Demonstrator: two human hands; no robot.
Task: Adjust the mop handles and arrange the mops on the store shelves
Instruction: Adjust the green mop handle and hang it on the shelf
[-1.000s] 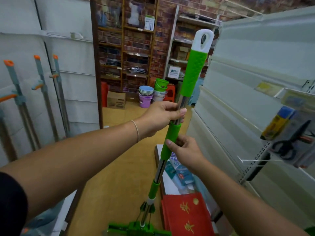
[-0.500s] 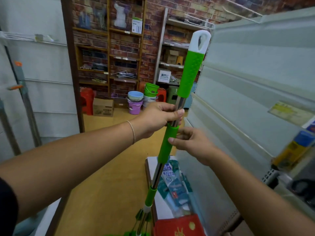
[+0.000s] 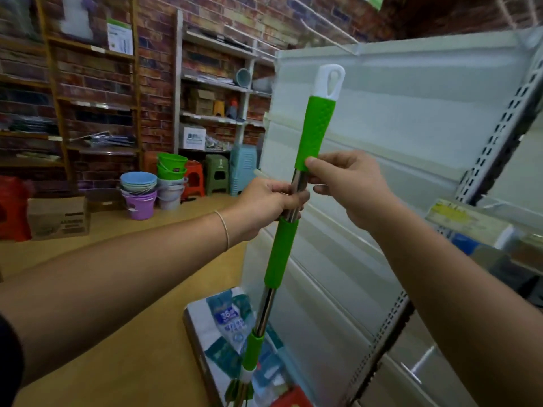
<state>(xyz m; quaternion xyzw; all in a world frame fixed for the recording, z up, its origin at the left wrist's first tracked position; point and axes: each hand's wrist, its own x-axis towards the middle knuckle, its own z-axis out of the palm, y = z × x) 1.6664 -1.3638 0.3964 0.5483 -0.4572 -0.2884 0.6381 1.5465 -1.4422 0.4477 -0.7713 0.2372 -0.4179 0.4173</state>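
I hold a mop upright in front of me. Its handle (image 3: 281, 254) is a steel tube with green grips and a white hanging loop (image 3: 329, 80) at the top. My left hand (image 3: 266, 205) grips the bare steel tube just above the middle green sleeve. My right hand (image 3: 346, 186) pinches the lower end of the top green grip (image 3: 316, 130), thumb in front. The mop's head is cut off at the bottom edge of the view. Behind the handle stands a white store shelf unit (image 3: 411, 118) with bare back panels.
The shelf's base (image 3: 199, 327) holds packaged goods and a red item. Stacked buckets (image 3: 138, 189) and plastic stools (image 3: 216, 171) stand on the wooden floor by the brick wall, with a cardboard box (image 3: 58, 217) at the left. A perforated upright (image 3: 499, 130) rises at the right.
My right hand moved up from the middle green sleeve to the bottom of the top grip. The view turned right, so the mops on the left wall left the frame.
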